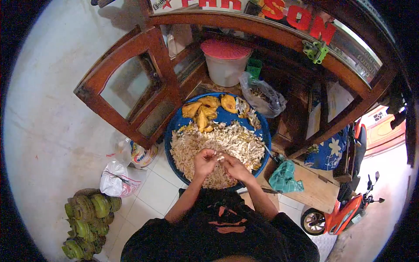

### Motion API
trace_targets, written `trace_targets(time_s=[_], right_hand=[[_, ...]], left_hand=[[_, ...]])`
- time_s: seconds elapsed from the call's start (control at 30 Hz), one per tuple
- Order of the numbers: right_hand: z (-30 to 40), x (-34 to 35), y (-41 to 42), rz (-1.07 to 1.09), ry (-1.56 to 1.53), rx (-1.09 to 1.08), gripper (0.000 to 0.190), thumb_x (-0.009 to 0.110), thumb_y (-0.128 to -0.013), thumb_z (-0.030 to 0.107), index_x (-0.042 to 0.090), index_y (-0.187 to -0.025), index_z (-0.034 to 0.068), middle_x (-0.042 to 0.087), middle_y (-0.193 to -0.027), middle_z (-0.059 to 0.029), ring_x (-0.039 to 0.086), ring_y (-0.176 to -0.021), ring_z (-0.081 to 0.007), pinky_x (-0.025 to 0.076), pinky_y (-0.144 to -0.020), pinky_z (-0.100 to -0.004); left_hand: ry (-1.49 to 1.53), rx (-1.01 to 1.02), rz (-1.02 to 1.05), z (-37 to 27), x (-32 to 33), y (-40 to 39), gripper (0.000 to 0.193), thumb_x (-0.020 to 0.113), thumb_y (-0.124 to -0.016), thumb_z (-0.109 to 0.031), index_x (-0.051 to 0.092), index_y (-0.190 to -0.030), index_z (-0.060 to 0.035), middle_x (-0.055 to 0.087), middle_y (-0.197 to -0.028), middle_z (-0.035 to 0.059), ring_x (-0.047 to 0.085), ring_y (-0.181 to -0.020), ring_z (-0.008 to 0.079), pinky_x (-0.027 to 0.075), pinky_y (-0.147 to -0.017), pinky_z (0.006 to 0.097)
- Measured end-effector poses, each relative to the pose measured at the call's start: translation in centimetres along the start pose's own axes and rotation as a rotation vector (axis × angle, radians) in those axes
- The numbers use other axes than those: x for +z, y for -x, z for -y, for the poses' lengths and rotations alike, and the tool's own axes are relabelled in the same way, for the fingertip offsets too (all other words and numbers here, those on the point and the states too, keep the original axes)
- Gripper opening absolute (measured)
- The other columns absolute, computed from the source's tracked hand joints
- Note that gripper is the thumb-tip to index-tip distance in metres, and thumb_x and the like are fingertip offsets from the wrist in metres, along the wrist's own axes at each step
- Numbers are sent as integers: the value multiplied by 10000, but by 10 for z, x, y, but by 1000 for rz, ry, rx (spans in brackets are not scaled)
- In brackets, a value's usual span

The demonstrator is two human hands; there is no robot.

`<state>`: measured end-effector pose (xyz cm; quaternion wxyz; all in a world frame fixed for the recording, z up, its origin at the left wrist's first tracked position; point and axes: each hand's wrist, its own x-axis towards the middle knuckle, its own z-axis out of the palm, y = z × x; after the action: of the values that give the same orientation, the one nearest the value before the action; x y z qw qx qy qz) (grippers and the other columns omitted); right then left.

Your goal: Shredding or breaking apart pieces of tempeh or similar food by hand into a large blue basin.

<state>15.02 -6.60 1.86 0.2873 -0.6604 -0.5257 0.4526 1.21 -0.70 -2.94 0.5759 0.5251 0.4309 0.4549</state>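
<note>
My left hand (205, 162) and my right hand (234, 167) meet over a round blue tray (168, 140), their fingertips pinching a small pale shred of meat (220, 157) between them. Below and beyond the hands lies a wide heap of shredded meat (242, 144), whiter at the right and browner at the left. Yellow cooked poultry pieces (203, 111) rest at the tray's far side. Beside them, at the far right of the tray, are stripped bony remains (248, 114).
A wooden glazed cabinet holds a white bucket (226, 70) with a red lid and a clear plastic bag (265, 98). Its open door (131, 88) juts out at left. A green cloth (285, 177) lies on a wooden board (314, 190) at right. Green gas cylinders (86, 226) stand lower left.
</note>
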Motion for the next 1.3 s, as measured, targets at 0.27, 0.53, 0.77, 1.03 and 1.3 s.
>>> trace_targets(time_s=[0.27, 0.53, 0.77, 1.03, 1.3], right_hand=[[4, 4, 4, -193, 197, -51, 337, 423, -850, 170, 437, -1166, 53, 592, -847, -213, 585, -785, -342, 456, -687, -387], [-16, 26, 18, 13, 255, -120, 445, 386, -857, 173, 313, -1288, 88, 479, -1158, -217, 498, -1031, -362, 410, -856, -390], [-7, -1, 23, 336, -245, 97, 445, 351, -896, 119, 282, -1335, 138, 379, -513, 17, 306, -383, -52, 253, -355, -197], [-6, 3, 8, -152, 132, -96, 325, 454, -854, 150, 485, -1160, 46, 583, -984, -172, 572, -852, -256, 434, -762, -330], [-16, 12, 8, -102, 166, -277, 277, 464, -855, 147, 523, -1095, 24, 592, -909, -179, 578, -803, -263, 440, -729, -329]], left_hand=[[95, -215, 138, -16, -2, 14, 180, 686, -707, -96, 599, -817, 16, 592, -686, 27, 542, -617, 80, 446, -561, 217], [197, -383, 187, -4, -11, 23, 155, 645, -765, -148, 637, -786, 5, 597, -665, 15, 532, -595, 69, 433, -536, 208], [220, -300, 140, 11, -20, 21, 112, 629, -751, -81, 620, -820, 6, 589, -664, 11, 512, -552, 76, 411, -499, 222], [247, -403, 88, 9, -8, 22, 68, 571, -747, -13, 594, -796, 28, 574, -643, 46, 548, -569, 110, 475, -552, 248], [-37, -262, 113, 9, -14, 28, 142, 520, -750, 20, 596, -868, 41, 603, -713, 60, 573, -580, 129, 486, -564, 245]])
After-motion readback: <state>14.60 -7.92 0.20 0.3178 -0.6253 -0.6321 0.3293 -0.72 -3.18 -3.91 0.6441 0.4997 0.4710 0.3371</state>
